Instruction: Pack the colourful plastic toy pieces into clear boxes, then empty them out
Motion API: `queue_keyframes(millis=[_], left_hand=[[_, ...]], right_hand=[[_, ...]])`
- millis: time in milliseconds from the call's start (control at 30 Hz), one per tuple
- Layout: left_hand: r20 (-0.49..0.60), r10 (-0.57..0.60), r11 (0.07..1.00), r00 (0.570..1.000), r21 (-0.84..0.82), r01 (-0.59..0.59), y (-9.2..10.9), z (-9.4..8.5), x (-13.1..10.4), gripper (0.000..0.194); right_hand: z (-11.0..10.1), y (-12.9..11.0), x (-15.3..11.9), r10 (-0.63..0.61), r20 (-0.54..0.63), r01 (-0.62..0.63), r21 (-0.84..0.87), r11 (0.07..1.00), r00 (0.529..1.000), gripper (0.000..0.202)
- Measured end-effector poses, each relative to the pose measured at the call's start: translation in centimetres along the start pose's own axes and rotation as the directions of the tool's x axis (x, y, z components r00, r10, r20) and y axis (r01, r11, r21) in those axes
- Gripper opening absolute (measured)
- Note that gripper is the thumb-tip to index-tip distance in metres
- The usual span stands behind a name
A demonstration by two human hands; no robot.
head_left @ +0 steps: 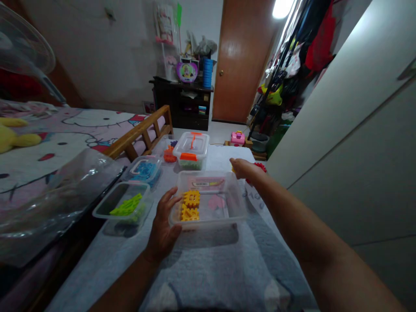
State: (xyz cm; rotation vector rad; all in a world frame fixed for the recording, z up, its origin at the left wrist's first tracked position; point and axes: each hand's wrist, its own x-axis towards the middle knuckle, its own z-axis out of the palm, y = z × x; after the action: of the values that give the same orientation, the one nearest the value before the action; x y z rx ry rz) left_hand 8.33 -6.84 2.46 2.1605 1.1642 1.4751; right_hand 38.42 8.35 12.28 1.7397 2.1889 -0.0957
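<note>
A clear plastic box (212, 222) stands in front of me with two yellow building blocks (191, 199) at its left end. My left hand (164, 223) grips this box by its left side, thumb at the near corner and fingers on the rim. Beyond the box's far right corner, my right hand (241, 168) is closed. A bit of a yellow block (233, 169) shows at its fingertips; the rest is hidden. Just behind that hand lies a red toothed piece (261, 167), partly covered by the wrist.
To the left are an open box (97, 212) of green pieces and a box (143, 171) of blue ones. A lidded box (191, 147) with orange latches stands behind, beside orange pieces (169, 154). A wooden bed rail (143, 130) borders the left; a white cabinet (351, 143) the right.
</note>
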Motion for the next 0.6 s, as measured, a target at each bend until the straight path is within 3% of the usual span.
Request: queue_keyframes(millis=[167, 267, 333, 400, 500, 533, 600], left_hand=[[0.0, 0.016, 1.0, 1.0, -0.014, -0.016, 0.1, -0.1, 0.2, 0.06], [0.004, 0.015, 0.999, 1.0, -0.036, -0.015, 0.3, -0.1, 0.2, 0.06], [0.008, 0.016, 0.999, 1.0, -0.042, -0.016, 0.4, -0.1, 0.2, 0.058], [0.011, 0.018, 0.999, 1.0, -0.042, -0.018, 0.4, -0.1, 0.2, 0.058], [0.009, 0.011, 0.999, 1.0, -0.045, -0.011, 0.4, 0.0, 0.1, 0.059], [0.009, 0.009, 0.999, 1.0, -0.046, -0.008, 0.3, 0.0, 0.1, 0.059], [0.007, 0.011, 0.999, 1.0, -0.049, -0.011, 0.3, 0.0, 0.1, 0.06]], right_hand=[[-6.4, -0.5, -2.4, -0.008, -0.091, 0.005, -0.033, 0.999, 0.996, 0.065], [-9.5, -3.0, -5.1, -0.12, -0.147, 0.12, -0.009, 0.993, 0.982, 0.065], [-10.3, -5.4, -6.8, -0.228, -0.11, 0.23, 0.004, 0.973, 0.967, 0.067], [-9.9, -7.9, -7.9, -0.366, -0.03, 0.367, 0.038, 0.93, 0.93, 0.065], [-7.6, -11.2, -8.2, -0.478, 0.136, 0.476, 0.052, 0.878, 0.868, 0.063], [-6.5, -12.0, -8.0, -0.51, 0.181, 0.514, 0.025, 0.857, 0.841, 0.06], [-4.3, -13.2, -7.2, -0.506, 0.228, 0.526, -0.034, 0.85, 0.832, 0.059]])
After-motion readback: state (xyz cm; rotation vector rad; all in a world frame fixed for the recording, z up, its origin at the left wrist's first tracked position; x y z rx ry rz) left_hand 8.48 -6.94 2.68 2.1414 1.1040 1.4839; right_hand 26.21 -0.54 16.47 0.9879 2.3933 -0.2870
